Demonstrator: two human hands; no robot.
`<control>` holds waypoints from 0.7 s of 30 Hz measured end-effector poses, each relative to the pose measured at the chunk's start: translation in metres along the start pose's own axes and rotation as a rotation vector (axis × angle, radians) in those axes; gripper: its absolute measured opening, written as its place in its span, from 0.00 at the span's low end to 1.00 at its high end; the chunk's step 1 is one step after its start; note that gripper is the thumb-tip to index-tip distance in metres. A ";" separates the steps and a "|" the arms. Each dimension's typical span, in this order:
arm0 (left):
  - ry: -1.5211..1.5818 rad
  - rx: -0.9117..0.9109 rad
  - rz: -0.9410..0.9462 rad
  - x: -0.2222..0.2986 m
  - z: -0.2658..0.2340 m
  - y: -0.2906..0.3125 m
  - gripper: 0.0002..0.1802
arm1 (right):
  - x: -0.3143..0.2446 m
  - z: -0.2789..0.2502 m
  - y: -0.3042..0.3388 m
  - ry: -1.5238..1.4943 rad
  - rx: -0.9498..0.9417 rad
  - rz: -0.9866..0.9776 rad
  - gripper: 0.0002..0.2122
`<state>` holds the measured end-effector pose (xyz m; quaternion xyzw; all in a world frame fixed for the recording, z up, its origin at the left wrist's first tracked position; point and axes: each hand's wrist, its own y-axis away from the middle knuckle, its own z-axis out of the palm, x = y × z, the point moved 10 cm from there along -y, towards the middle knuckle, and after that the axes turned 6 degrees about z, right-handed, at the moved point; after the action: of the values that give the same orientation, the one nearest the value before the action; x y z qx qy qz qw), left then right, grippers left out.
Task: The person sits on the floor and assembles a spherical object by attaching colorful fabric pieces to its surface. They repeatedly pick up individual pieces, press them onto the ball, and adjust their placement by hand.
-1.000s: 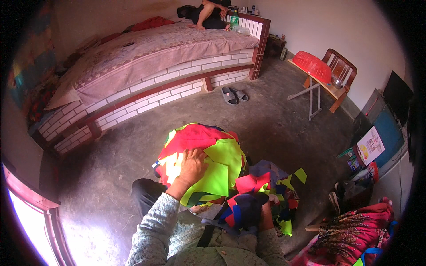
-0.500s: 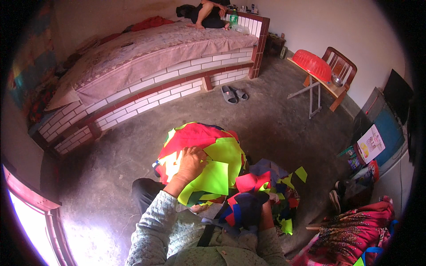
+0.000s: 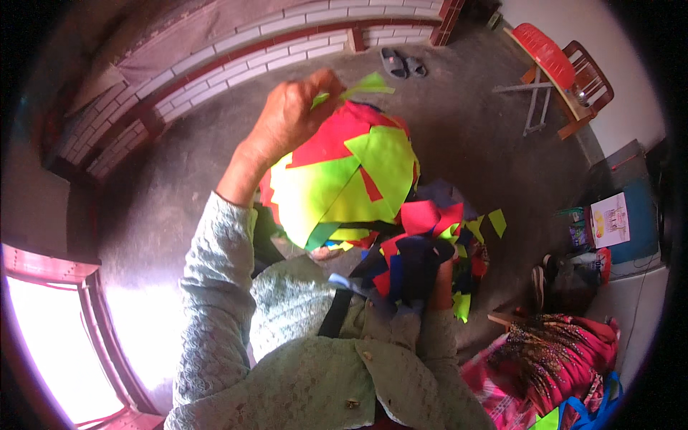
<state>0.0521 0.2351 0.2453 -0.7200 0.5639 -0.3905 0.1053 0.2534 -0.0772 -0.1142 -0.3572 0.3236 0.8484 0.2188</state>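
Observation:
My left hand [image 3: 290,115] is raised over the far left side of a rounded heap of cloth scraps [image 3: 337,190]. Its fingers are closed on a thin yellow-green cloth scrap [image 3: 370,84] that sticks out to the right. Neon yellow-green and red pieces cover the heap in front of my lap. My right hand [image 3: 444,276] is at the lower right, against a bunch of dark navy, red and blue scraps [image 3: 412,272]. Those scraps hide its fingers, so its grip does not show.
More scraps [image 3: 476,251] lie right of my right hand. Grey slippers [image 3: 403,64] are on the floor by a brick-sided bed [image 3: 251,63]. At the far right stand a small table with a red basin [image 3: 545,54] and a wooden chair [image 3: 593,75]. Patterned red cloth [image 3: 559,358] lies lower right.
My left hand has risen off the heap, moving away from me with a yellow-green scrap pinched in it. The view has tilted down. My right hand stays at the dark scraps.

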 end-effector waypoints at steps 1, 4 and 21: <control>-0.047 0.005 0.060 0.012 0.000 0.002 0.05 | 0.000 -0.003 0.001 0.001 0.006 -0.002 0.11; -0.101 -0.022 0.241 0.038 0.011 0.018 0.08 | 0.003 -0.006 -0.001 0.008 0.009 0.003 0.12; -0.376 -0.070 0.287 0.040 0.110 0.146 0.19 | -0.005 0.059 0.036 -0.053 -0.033 0.088 0.18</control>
<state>0.0227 0.1180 0.1028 -0.6958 0.6441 -0.2110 0.2377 0.2072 -0.0612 -0.0648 -0.3235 0.3192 0.8715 0.1842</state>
